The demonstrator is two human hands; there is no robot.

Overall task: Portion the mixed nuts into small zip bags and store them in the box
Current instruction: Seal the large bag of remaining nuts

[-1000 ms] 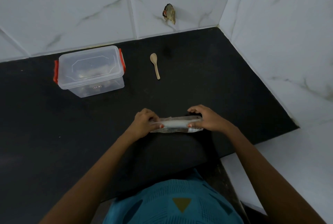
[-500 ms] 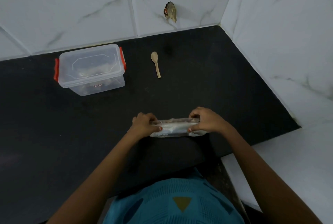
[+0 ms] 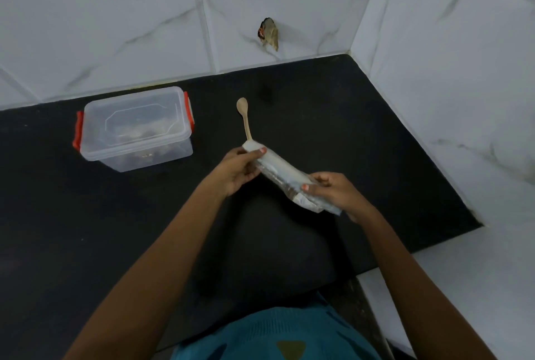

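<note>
A rolled-up plastic nut bag [image 3: 282, 171] hangs above the black counter [image 3: 86, 229], slanting from upper left to lower right. My left hand [image 3: 240, 168] grips its far end, thumb on top. My right hand [image 3: 333, 191] pinches its near end. A clear plastic box [image 3: 134, 128] with red clips and its lid on stands at the back left, with dark contents dimly visible through the walls. A small wooden spoon [image 3: 244, 116] lies on the counter just beyond the bag.
White marble-look tiles form the back wall and the right wall, which meet at a corner [image 3: 351, 52]. A small chipped hole [image 3: 269, 33] marks the back wall. The counter's front edge runs close to my teal shirt [image 3: 275, 336].
The bag has been lifted off the counter and turned from level to slanted. My left hand moved up and away, my right hand moved right and nearer.
</note>
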